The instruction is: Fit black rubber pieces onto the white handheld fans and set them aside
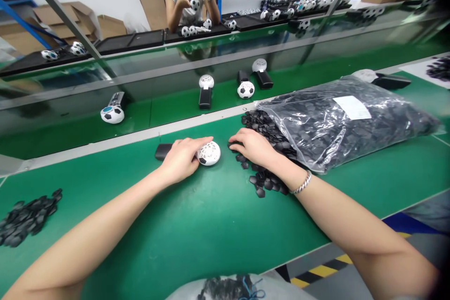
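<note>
My left hand [181,157] is closed around a soccer-ball-headed device [210,153] lying on the green worktable. Its round head is white with open lattice and a black patch at the front; its black handle [162,151] sticks out to the left behind my fingers. At the left edge of a heap of small black pentagon pieces [262,183], my right hand [251,145] has its fingertips pinched on a black pentagon piece [230,145]. The heap spills from the mouth of a large clear plastic bag [316,122] full of such pieces.
Another pile of dark pieces [30,218] lies at the left. Beyond a metal rail, several ball-headed devices [206,91] rest on a green conveyor [154,112]. Across it, a person [188,4] holds two balls. Another device [381,78] lies behind the bag.
</note>
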A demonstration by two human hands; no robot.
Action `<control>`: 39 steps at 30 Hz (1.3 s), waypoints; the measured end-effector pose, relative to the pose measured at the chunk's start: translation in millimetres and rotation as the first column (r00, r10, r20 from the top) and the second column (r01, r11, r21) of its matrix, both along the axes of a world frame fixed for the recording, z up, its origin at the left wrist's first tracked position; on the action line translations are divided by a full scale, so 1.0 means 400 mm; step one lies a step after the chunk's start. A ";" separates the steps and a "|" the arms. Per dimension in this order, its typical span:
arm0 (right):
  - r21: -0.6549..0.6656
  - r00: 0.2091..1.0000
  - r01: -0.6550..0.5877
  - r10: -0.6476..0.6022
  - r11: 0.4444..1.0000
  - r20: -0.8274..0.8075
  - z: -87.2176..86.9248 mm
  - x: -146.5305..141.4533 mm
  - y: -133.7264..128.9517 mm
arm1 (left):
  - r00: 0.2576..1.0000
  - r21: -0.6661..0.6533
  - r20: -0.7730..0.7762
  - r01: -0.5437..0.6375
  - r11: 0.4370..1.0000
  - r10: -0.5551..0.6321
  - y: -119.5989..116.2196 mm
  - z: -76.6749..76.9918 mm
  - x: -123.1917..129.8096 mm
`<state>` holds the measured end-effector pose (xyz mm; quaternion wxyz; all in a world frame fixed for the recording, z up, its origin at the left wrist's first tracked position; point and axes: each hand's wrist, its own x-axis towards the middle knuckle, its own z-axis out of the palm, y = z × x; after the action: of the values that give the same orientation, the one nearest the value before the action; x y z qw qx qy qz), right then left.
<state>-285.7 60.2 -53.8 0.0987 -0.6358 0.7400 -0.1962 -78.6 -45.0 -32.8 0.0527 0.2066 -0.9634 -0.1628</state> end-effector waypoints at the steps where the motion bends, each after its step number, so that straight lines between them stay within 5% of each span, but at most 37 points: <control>1: 0.023 0.999 -0.009 0.010 1.000 -0.047 0.001 0.007 0.000 | 1.000 -0.013 -0.006 0.019 1.000 -0.019 -0.002 0.001 0.000; 7: 0.077 0.884 -0.131 0.151 0.988 -0.443 0.008 0.073 0.007 | 0.997 -0.018 -0.045 0.054 0.998 -0.055 -0.004 -0.007 -0.003; 12: 0.060 0.835 -0.187 0.191 0.980 -0.515 -0.012 0.066 -0.002 | 0.996 -0.013 -0.058 0.062 0.998 -0.062 -0.004 -0.011 0.000; 20: -0.139 0.952 -0.253 0.221 0.957 -0.214 0.012 0.035 0.018 | 0.993 0.026 -0.051 0.104 0.994 -0.103 -0.014 -0.003 0.005; 30: -0.299 0.878 -0.478 0.435 0.826 -0.202 0.024 0.082 0.031 | 0.998 0.059 -0.063 0.033 0.998 -0.029 -0.001 -0.006 -0.006; 35: -0.366 0.879 -0.440 0.477 0.820 0.011 0.019 0.090 0.014 | 0.995 0.050 -0.102 -0.009 0.999 0.014 0.007 -0.016 -0.011; 39: -0.392 0.890 -0.305 0.406 0.868 0.206 0.005 0.090 0.007 | 0.990 0.030 -0.135 -0.033 0.999 0.036 0.019 -0.021 -0.013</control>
<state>-249.6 62.9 -51.7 0.1233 -0.7351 0.5402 -0.3908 -83.8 -37.3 -41.0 0.1180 0.2124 -0.9515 -0.1888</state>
